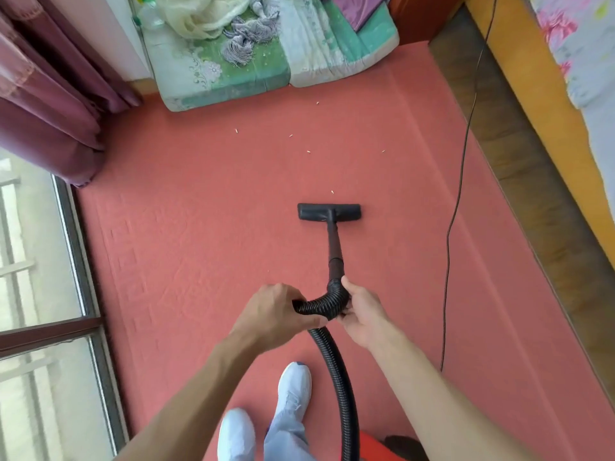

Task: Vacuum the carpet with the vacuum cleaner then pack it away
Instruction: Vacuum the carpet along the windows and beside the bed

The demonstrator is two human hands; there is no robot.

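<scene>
Left hand (pixel 276 311) and right hand (pixel 364 314) both grip the bent hose (pixel 320 304).

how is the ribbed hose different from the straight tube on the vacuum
The hose is ribbed and bent in a curve; the tube is smooth and straight. The left hand and right hand both grip the hose; the tube runs on to the floor head on the carpet. Both are black, joined end to end.

Left hand (pixel 276 311) curled, right hand (pixel 362 314) curled
</scene>
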